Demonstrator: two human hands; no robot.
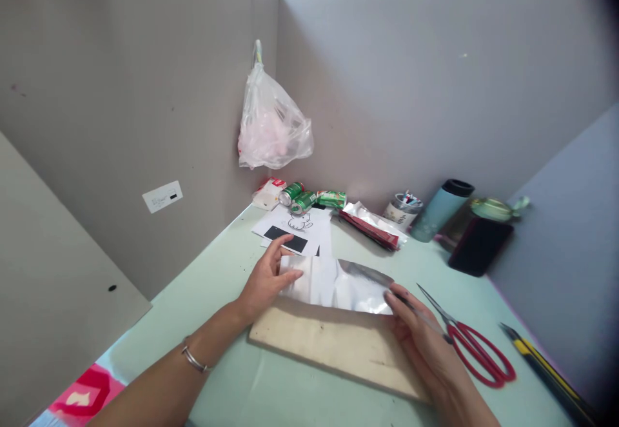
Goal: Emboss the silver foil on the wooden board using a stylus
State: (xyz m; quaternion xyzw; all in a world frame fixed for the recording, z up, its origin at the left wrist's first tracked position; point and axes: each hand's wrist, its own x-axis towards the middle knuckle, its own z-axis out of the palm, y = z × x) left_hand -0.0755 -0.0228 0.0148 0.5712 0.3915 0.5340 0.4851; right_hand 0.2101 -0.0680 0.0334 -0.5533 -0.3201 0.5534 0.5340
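Between my two hands is a shiny silver foil-like sheet (333, 283), creased and lifted over a pale wooden board (324, 333). My left hand (268, 278) pinches its left end, thumb in front and fingers behind. At the right end, my right hand (411, 317) grips the sheet by its edge. A thin grey pen-like tool (428, 320) lies across the right hand's fingers; its kind is not clear. Red-handled scissors (476, 346) lie on the table just right of that hand.
A box cutter (541, 362) lies at the right edge. Behind are printed drawings (322, 224), green cans (304, 202), dark red packaging (372, 228), a pen cup (402, 211), a teal tumbler (441, 211) and a black phone (480, 246). A plastic bag (273, 124) hangs on the partition.
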